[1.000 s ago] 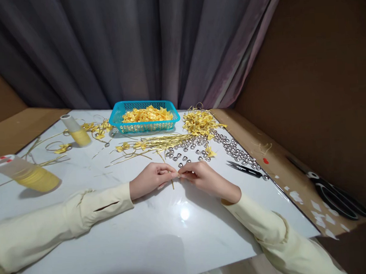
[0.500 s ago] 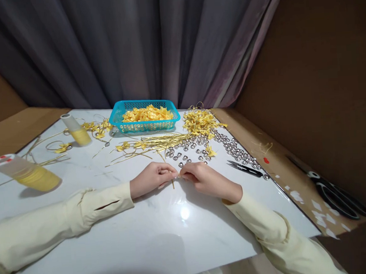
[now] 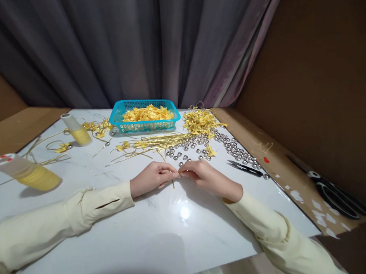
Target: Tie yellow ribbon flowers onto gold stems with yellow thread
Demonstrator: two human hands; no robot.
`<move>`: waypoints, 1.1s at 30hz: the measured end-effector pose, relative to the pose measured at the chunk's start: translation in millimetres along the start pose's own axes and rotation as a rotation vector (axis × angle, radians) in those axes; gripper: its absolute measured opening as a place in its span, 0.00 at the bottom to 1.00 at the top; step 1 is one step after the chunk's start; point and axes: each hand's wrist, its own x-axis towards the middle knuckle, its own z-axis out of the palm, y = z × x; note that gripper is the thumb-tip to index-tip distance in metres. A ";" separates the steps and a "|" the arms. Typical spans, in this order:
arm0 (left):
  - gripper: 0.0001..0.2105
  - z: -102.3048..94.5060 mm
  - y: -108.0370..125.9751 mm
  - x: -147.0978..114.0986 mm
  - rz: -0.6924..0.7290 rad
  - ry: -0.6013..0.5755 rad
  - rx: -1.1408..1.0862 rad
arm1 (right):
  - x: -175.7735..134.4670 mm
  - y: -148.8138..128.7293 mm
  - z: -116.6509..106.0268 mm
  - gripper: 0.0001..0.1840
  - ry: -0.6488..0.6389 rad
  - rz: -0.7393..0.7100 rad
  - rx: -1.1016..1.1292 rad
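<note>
Over the front middle of the white table [image 3: 146,246], my left hand [image 3: 151,176] is closed in a pinch on a thin gold wire stem [image 3: 173,184], whose short end pokes out below the fingers. My right hand [image 3: 205,177] is closed too, its thumb and fingertips meeting the left fingertips. Whatever small piece sits between the right fingertips is too small to name. Just beyond the hands lie loose silver teardrop-shaped beads [image 3: 184,158] and a bundle of gold wire stems [image 3: 161,141].
A blue basket [image 3: 115,120] of yellow petal pieces stands at the back, beside a pile of yellow flowers [image 3: 200,121]. Two yellow thread spools [image 3: 39,176] are on the left. Black thread snips [image 3: 247,169] lie right; large scissors [image 3: 335,196] rest on the brown edge.
My right fingertips have shifted slightly left and up, closing against the left ones. The left hand stays almost still on the wire stem.
</note>
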 end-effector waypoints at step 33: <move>0.14 1.7 -6.6 -1.2 0.124 0.038 0.176 | -3.2 -12.3 -5.9 0.12 -0.101 0.066 -0.023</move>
